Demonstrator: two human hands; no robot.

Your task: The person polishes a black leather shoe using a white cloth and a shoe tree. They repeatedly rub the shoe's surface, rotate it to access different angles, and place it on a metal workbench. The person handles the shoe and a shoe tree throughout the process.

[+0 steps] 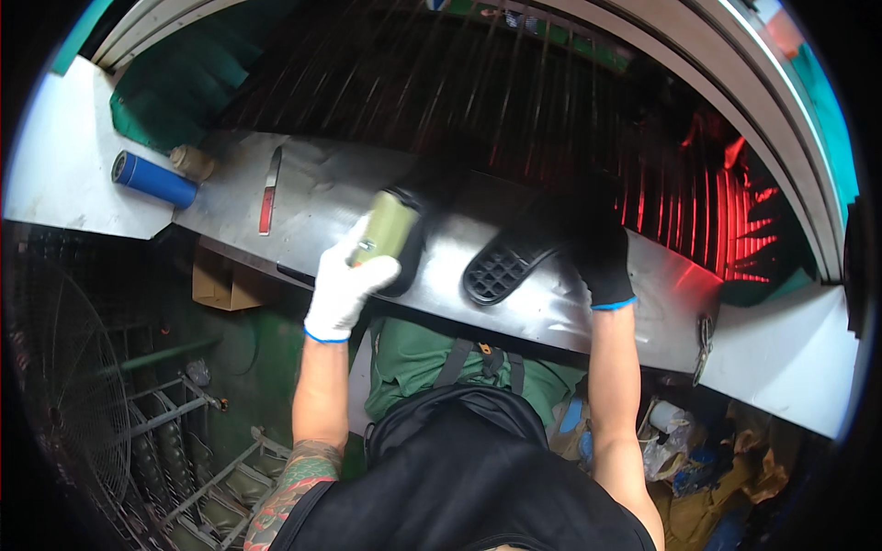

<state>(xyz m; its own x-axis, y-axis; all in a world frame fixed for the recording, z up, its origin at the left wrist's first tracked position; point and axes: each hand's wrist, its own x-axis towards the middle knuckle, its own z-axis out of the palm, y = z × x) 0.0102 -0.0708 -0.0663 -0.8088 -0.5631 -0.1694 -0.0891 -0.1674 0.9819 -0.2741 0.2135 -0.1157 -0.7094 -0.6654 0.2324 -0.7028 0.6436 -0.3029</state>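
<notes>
Left forearm (322, 390) bare, angled up and slightly right; left upper arm (299, 482) tattooed. Left hand (342, 283) white-gloved, closed in a grip, thumb (378, 270) pointing right. Right forearm (614, 386) bare, extended forward. Right hand (606, 262) black-gloved, grip unreadable in shadow. Hands well apart.

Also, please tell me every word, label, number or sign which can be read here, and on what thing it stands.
No text can be read in this picture.
Olive-green object in the left hand: a small pale mark, too small and blurred to read.
Blue cylinder: no readable lettering.
Black sole: a grid pattern, no readable lettering.
</notes>
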